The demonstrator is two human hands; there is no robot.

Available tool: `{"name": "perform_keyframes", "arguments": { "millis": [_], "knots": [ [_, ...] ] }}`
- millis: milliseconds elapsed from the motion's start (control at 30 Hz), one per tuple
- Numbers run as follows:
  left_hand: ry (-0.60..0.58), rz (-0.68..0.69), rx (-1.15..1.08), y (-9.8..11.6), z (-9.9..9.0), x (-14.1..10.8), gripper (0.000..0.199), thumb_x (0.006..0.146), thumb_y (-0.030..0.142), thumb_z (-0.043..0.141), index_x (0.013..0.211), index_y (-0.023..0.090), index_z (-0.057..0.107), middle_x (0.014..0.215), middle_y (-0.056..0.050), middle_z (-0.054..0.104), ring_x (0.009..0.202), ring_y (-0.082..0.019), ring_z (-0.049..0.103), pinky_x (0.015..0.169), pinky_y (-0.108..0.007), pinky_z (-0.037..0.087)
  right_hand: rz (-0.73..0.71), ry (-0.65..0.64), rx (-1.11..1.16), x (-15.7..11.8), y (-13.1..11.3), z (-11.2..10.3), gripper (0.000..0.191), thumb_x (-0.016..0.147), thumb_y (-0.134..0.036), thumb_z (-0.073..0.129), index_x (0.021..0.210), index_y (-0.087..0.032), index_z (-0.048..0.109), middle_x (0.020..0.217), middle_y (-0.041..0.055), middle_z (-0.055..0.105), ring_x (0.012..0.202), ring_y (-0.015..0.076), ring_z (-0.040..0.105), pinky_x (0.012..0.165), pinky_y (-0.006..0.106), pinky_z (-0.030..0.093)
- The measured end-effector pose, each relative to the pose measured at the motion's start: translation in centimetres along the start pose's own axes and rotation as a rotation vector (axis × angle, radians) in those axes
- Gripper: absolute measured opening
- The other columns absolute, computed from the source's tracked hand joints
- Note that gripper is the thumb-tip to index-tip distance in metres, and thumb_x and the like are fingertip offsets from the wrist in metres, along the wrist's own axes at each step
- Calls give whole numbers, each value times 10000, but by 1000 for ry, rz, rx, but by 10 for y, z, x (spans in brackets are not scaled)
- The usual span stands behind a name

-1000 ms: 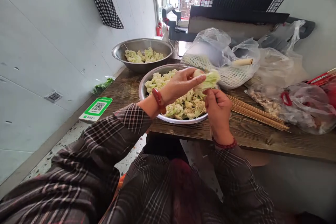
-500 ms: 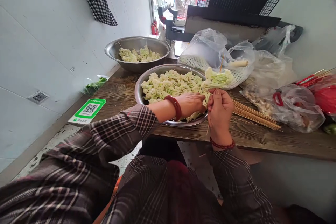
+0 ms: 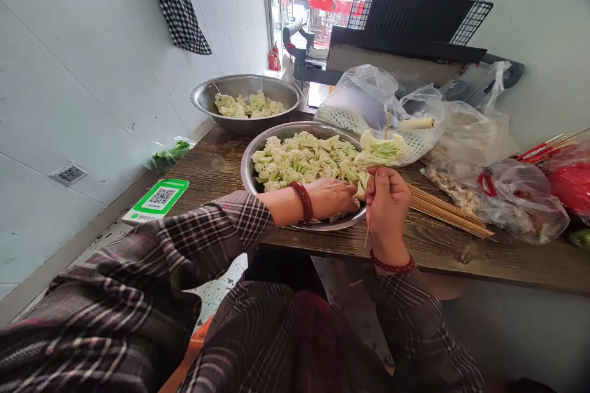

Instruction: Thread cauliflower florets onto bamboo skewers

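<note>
The only camera sits on the person's head, looking forward and down over the near metal basin (image 3: pixel 246 163) and wooden table (image 3: pixel 415 252) (both forearms reach in from below), with the glass doorway (image 3: pixel 281 0) facing it at the far end.

The person wears a dark brown plaid shirt (image 3: pixel 115 301) with pale lines. A smooth reddish-brown bangle (image 3: pixel 302 201) circles the left wrist, a dark red beaded bracelet (image 3: pixel 393 267) the right.
</note>
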State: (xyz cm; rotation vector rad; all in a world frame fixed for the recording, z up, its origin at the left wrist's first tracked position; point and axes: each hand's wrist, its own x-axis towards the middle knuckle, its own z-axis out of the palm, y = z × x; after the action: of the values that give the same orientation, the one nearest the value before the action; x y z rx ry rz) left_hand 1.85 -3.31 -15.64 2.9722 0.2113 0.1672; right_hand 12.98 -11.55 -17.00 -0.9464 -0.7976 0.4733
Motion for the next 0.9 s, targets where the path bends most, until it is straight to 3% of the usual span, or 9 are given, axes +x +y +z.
{"name": "perform_keyframes", "arguments": {
  "millis": [133,233,333,467,633,733,800,900],
  "knots": [
    [88,24,4,0,3,-1,135,889,154,629,764,176,673,763,-62,600,669,-167,536,604,-312,337,18,10,-5,0,0,0,267,871,-437,673,793,-185,626,559,-71,476,447,57,357,390,184,263],
    [131,-10,31,0,-4,-6,133,886,112,599,885,202,697,759,-59,593,687,-173,553,632,-304,374,23,5,-4,-1,0,0,262,873,-426,679,802,-177,641,569,-65,491,458,54,366,397,179,273],
    [133,-95,145,-2,-19,-12,178,862,133,610,990,215,702,895,-93,616,803,-207,593,674,-310,409,29,0,-5,-1,0,0,261,879,-425,678,812,-174,651,559,-70,479,456,53,365,400,179,275],
    [226,-245,186,-15,-38,-17,116,852,194,597,875,161,706,1069,-128,611,890,-216,595,683,-307,414,34,6,0,-2,0,1,264,873,-428,680,807,-175,653,541,-75,463,446,53,363,399,183,270],
    [468,-467,-178,-46,-47,-18,181,843,141,552,681,142,631,700,-25,598,661,-127,519,654,-273,397,66,2,-29,-2,0,2,267,866,-436,672,813,-175,654,545,-70,478,445,57,365,400,191,272],
    [557,-531,-369,-55,-48,-18,141,835,168,587,712,132,646,651,-7,597,625,-115,516,637,-258,398,62,9,-47,-2,-1,2,269,862,-441,668,815,-177,650,546,-70,472,450,62,371,401,195,269],
    [502,-490,-382,-54,-48,-14,117,841,182,599,836,122,699,728,-28,651,655,-125,548,662,-263,420,48,25,-55,-2,0,2,274,859,-448,666,814,-179,645,549,-70,470,452,64,372,403,197,267],
    [320,-321,-197,-47,-45,-4,292,833,103,569,1069,158,732,984,-81,714,815,-173,613,767,-298,445,35,37,-49,-3,1,2,278,863,-448,667,814,-176,642,552,-73,472,450,61,366,408,198,270]
  ]
}}
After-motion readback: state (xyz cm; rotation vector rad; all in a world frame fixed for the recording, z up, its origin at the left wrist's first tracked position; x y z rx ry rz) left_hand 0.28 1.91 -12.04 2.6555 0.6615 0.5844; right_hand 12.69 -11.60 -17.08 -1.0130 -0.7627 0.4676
